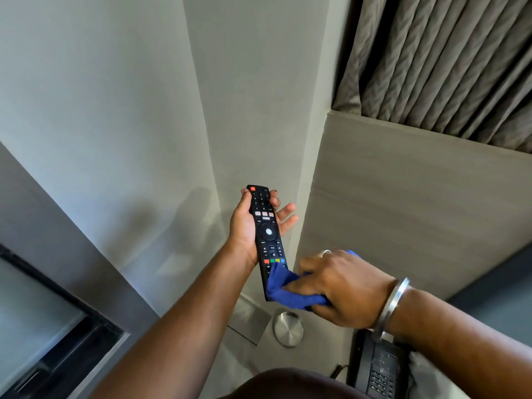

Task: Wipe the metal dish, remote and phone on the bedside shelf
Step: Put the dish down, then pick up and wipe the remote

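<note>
My left hand (244, 226) holds a long black remote (266, 231) up in the air, buttons facing me, fingers wrapped round its upper half. My right hand (339, 286) grips a bunched blue cloth (288, 289) and presses it against the remote's lower end. Below them, a round brushed-metal dish (288, 329) sits on the pale bedside shelf (244, 321). A dark desk phone (377, 370) with a keypad lies at the lower right, partly hidden by my right wrist.
A pale wood panel (403, 203) rises to the right of the shelf, with grey pleated curtains (446, 59) above it. Grey walls meet in a corner behind the remote. A dark-framed glass pane (43, 326) is at the lower left. A black cord (336, 371) trails by the phone.
</note>
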